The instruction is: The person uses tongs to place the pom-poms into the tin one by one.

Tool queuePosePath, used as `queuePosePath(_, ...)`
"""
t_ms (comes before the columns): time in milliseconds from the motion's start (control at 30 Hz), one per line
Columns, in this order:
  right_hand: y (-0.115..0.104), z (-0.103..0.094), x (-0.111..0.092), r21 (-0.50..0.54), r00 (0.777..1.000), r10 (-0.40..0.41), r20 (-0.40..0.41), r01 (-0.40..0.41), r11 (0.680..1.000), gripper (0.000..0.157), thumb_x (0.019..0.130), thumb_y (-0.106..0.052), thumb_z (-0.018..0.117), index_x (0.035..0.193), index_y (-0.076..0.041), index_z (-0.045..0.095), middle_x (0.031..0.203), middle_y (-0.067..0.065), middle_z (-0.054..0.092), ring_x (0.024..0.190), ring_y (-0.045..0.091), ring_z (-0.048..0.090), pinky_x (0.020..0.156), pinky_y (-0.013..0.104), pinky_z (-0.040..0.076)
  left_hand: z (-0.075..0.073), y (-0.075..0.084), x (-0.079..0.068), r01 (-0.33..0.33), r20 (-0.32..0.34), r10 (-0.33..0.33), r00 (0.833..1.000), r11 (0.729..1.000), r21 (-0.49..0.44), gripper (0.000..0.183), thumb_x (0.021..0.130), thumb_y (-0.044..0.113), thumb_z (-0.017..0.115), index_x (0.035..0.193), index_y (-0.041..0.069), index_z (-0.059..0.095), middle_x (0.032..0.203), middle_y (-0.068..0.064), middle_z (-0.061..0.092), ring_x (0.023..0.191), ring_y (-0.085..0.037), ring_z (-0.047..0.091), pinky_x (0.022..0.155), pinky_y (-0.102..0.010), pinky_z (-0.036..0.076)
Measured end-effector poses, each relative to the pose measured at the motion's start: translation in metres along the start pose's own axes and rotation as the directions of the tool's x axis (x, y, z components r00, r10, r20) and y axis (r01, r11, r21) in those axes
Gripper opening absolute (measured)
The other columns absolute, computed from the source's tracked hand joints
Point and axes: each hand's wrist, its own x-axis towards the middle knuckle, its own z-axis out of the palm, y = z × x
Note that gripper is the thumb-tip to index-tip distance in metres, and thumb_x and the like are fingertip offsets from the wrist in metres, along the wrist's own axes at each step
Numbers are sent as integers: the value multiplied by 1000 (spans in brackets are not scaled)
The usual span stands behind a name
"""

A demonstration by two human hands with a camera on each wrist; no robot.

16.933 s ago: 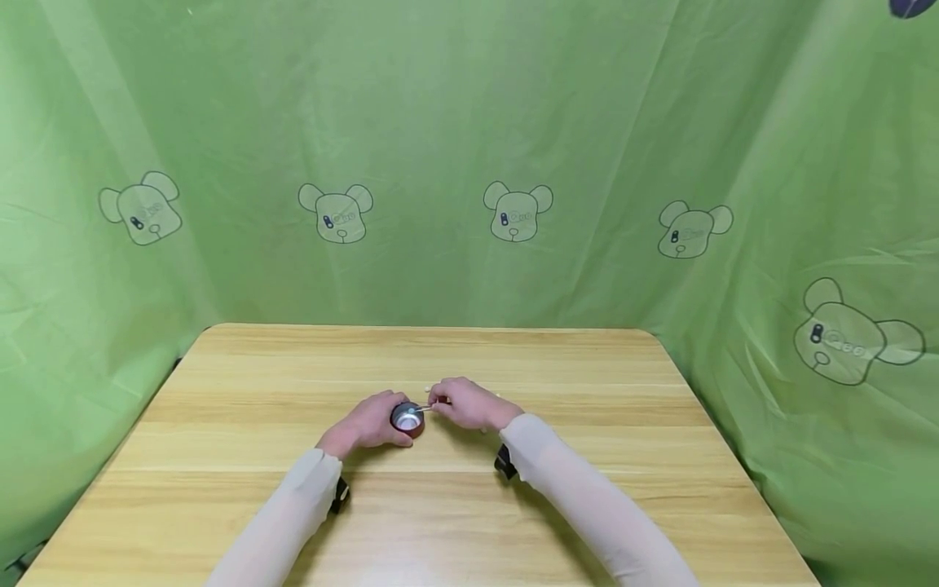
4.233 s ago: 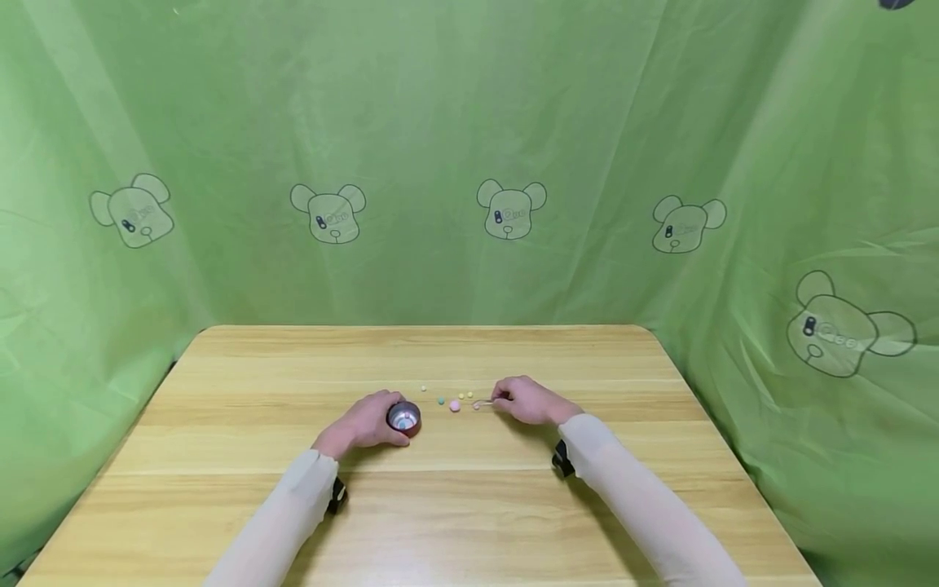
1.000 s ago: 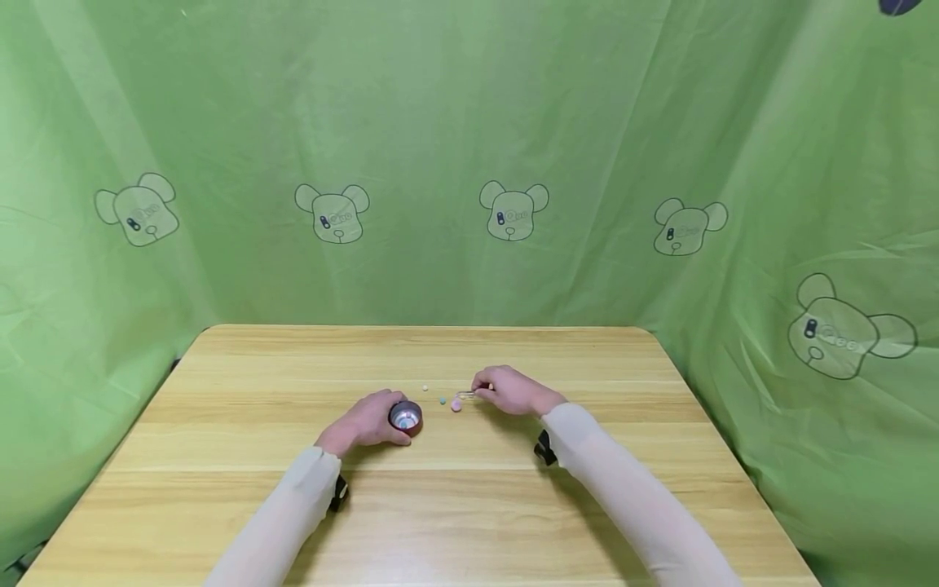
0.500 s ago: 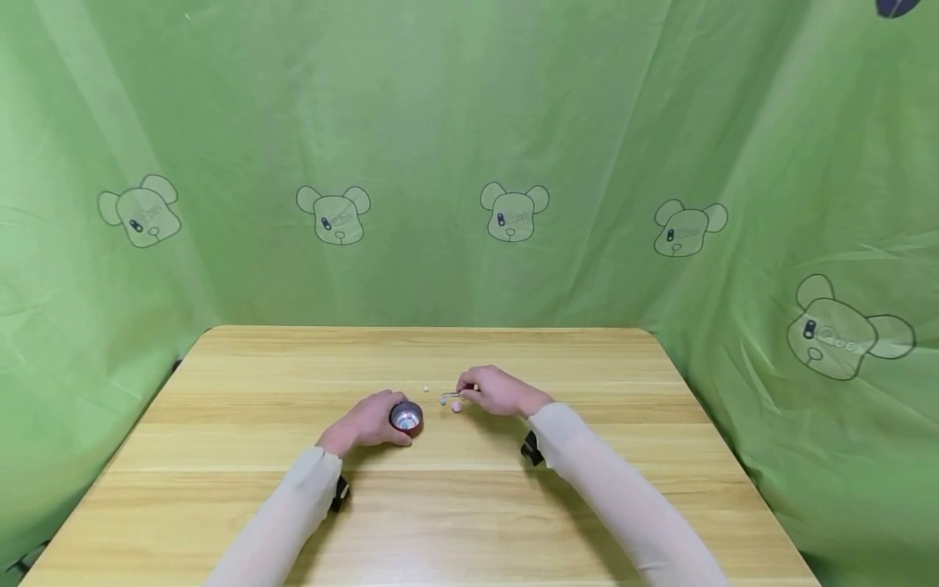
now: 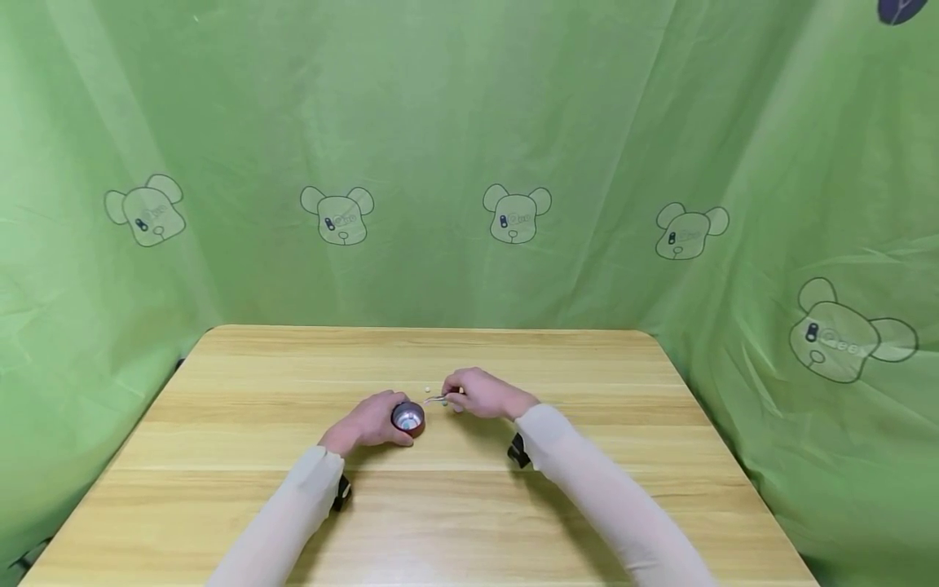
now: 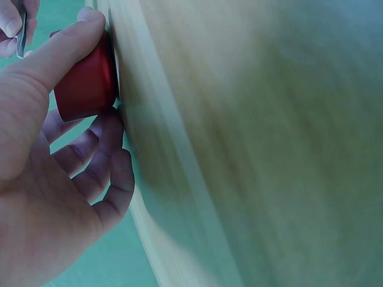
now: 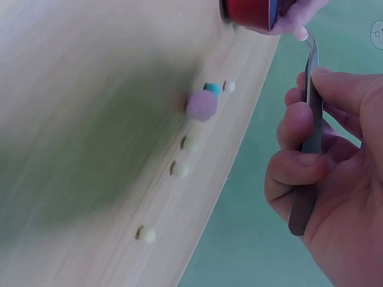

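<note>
My left hand [image 5: 370, 420] grips a small red cup [image 6: 90, 84] from its left side, thumb and fingers curled round the wall. The cup stands upright on the table, with a shiny metallic inside. My right hand [image 5: 480, 393] pinches metal tweezers [image 7: 312, 89], their bent tips just right of the cup's rim in the head view. A small pale ball [image 7: 302, 34] shows at the tweezer tips in the right wrist view. Below that hand lie a larger pink ball [image 7: 201, 106], a teal ball [image 7: 212, 88] and a white ball [image 7: 229, 86].
Several pale yellow balls, one nearest the camera [image 7: 146, 234], lie in a loose row on the wooden table [image 5: 293, 522]. A green curtain [image 5: 425, 98] hangs behind and along both sides of the table.
Over the last second my right hand has moved left with the tweezers, from above the balls to beside the cup. My left hand keeps holding the cup in place.
</note>
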Motion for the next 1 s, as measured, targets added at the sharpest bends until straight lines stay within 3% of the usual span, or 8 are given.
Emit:
queuePosePath(133, -2, 4, 4, -6, 1000, -9, -1, 9, 1000, 14, 96, -14, 54, 101, -7, 65, 89, 4, 61, 74, 9, 54, 69, 25, 47, -1, 0, 0, -3, -4, 3, 1000, 1000, 4, 57, 67, 35, 85, 111, 11, 57, 101, -1, 57, 92, -18, 55, 83, -39, 44)
queuePosePath(333, -4, 10, 8, -76, 1000, -25, -11, 24, 997, 13, 97, -16, 54, 100, -13, 66, 94, -4, 61, 84, 9, 55, 78, 27, 46, 0, 1, -1, -19, -16, 19, 1000, 1000, -4, 56, 66, 32, 86, 109, 10, 58, 99, -3, 59, 91, -19, 56, 84, -40, 44)
queuePosePath(700, -10, 14, 11, -78, 1000, -14, 6, 15, 997, 14, 97, -18, 53, 103, -13, 66, 108, 2, 63, 98, 14, 57, 89, 31, 45, -1, 3, -1, -14, -20, 15, 1000, 1000, 6, 58, 66, 33, 86, 110, 9, 58, 101, -4, 59, 92, -20, 56, 85, -40, 44)
queuePosePath(1000, -10, 17, 13, -62, 1000, -1, 5, 1, 998, 14, 97, -17, 54, 103, -13, 66, 105, 1, 63, 95, 12, 58, 87, 30, 46, 1, 1, 0, -11, -15, 11, 1000, 1000, 5, 58, 66, 34, 86, 111, 9, 57, 101, -3, 59, 92, -19, 55, 85, -39, 44)
